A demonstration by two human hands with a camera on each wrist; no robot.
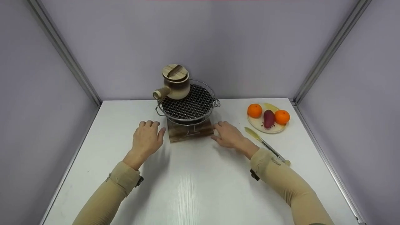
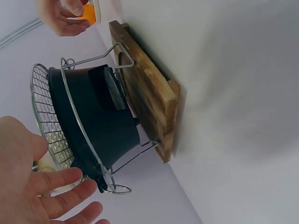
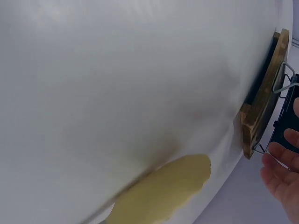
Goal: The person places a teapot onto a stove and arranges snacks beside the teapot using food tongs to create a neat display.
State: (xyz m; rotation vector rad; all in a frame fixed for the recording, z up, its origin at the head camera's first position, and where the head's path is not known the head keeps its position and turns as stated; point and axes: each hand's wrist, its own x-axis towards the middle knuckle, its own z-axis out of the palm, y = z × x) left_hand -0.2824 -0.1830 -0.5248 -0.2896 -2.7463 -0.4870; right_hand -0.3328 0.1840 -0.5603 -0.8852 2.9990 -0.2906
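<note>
A dark stove in a wire frame stands on a wooden board, topped by a round wire mesh grill. On the grill's back left sits a brown and cream side-handled pot with a wooden lid. My left hand hovers left of the board, fingers spread and relaxed, holding nothing. By the board's right edge is my right hand, fingers slightly bent and holding nothing; whether its fingertips touch the board I cannot tell.
At the right, a plate bears two oranges, a purple sweet-potato-like item and something yellow, partly hidden. A long utensil with a flat yellow end lies in front of it. Panel walls enclose the table's back and sides.
</note>
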